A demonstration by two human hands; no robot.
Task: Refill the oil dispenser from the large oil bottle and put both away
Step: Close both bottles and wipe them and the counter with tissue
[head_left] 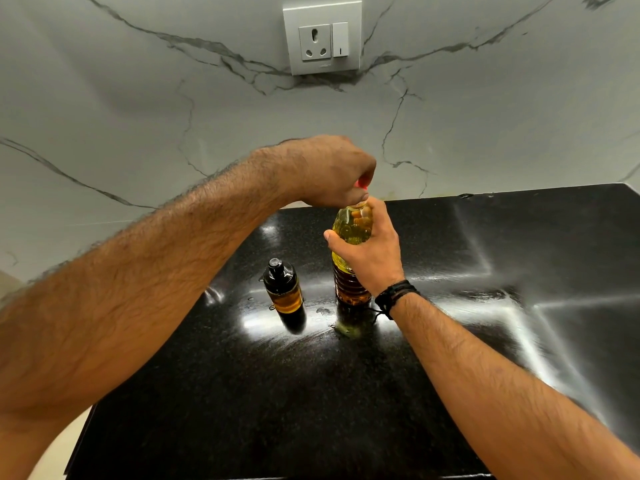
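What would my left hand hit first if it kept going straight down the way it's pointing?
The left hand points down, fingers closed over the red cap of the large oil bottle, so it would meet the cap and neck at once. The right hand grips the bottle just below.

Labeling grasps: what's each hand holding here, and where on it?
Right hand wraps the upper body of the large clear plastic oil bottle. Left hand pinches its red cap from above. The small black-topped dispenser stands untouched.
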